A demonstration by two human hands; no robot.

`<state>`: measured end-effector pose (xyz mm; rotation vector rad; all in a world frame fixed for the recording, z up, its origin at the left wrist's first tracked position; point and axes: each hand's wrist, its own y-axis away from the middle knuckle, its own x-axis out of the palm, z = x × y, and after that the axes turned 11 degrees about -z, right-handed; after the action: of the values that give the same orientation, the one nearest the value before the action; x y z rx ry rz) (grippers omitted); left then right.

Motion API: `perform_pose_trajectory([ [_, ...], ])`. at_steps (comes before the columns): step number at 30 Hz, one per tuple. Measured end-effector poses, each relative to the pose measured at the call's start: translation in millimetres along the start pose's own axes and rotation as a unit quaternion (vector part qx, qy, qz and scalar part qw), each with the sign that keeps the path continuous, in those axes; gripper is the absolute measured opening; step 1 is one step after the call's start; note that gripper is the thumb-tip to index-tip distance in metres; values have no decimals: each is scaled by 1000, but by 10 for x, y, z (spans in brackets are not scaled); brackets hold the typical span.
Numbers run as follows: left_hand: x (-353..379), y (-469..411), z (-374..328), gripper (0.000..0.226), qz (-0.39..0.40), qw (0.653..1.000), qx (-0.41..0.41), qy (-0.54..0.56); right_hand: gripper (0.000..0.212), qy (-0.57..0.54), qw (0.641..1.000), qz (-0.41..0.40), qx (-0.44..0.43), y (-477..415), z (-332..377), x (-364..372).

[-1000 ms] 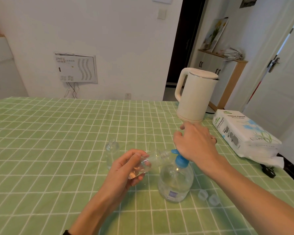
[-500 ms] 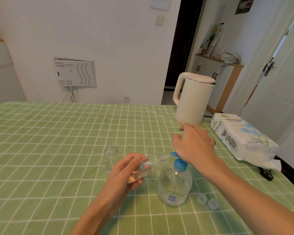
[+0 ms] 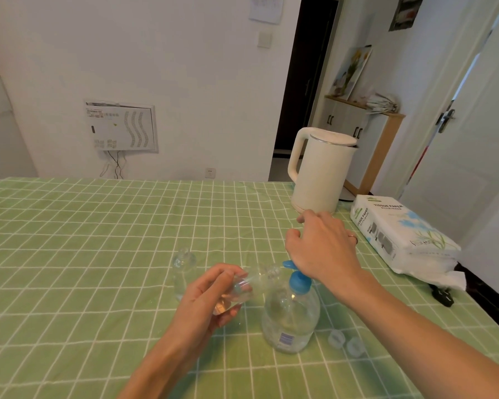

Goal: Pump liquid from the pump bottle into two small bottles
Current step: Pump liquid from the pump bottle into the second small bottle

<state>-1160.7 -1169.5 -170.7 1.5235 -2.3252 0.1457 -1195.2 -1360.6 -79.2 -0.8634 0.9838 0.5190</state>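
A clear pump bottle [image 3: 290, 318] with a blue pump head stands on the green checked tablecloth [image 3: 84, 254]. My right hand [image 3: 323, 249] lies palm down on top of the pump head, fingers relaxed. My left hand [image 3: 211, 295] grips a small clear bottle [image 3: 254, 282], tilted almost level, its mouth up against the blue spout. A second small clear bottle [image 3: 184, 272] stands upright just left of my left hand, uncapped.
Two small clear caps [image 3: 344, 342] lie right of the pump bottle. A white kettle [image 3: 320, 171] stands behind my right hand. A tissue paper pack [image 3: 398, 237] lies at the right table edge, a black plug [image 3: 441, 295] beside it.
The camera has tilted up a little, so everything sits lower in view. Both hands and the bottles keep the same arrangement.
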Motion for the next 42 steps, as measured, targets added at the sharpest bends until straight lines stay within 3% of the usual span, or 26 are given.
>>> perform_pose_trajectory([
  [9, -5, 1, 8, 26, -4, 1000, -6, 5, 33, -9, 1000, 17, 16, 51, -7, 63],
  [17, 9, 10, 10, 27, -5, 1000, -3, -5, 34, 2, 1000, -5, -2, -3, -2, 5],
  [27, -11, -9, 28, 32, -6, 1000, -3, 7, 33, -9, 999, 31, 18, 44, -17, 70],
  [35, 2, -24, 53, 28, -11, 1000, -5, -3, 31, -4, 1000, 1, -2, 22, 21, -6],
  [42, -5, -20, 59, 36, -11, 1000, 2, 5, 34, -12, 999, 45, 26, 44, -16, 39],
])
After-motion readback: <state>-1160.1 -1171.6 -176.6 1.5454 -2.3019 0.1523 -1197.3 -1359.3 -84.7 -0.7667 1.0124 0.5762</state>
